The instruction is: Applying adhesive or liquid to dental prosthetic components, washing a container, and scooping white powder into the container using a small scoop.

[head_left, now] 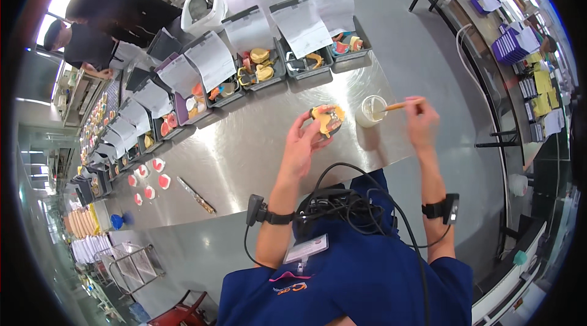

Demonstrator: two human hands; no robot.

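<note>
Above the metal bench, my left hand (298, 147) is closed around a yellow dental cast (320, 123) with some pink and metallic parts on it. To its right a whitish jar (365, 119) stands near the bench's end. My right hand (423, 124), slightly blurred, pinches a thin brush (398, 106) with a wood-coloured handle. The brush slants leftward and its far end is at the jar's mouth; the tip cannot be made out. The cast and the jar are apart.
A row of trays (263, 75) with dental casts and paper sheets lines the bench's far side. Several pink-and-white pieces (159, 165) and a knife (195, 194) lie at left. A white bucket (205, 11) stands behind. Cables (348, 204) hang at my waist. Two people (116, 23) are far left.
</note>
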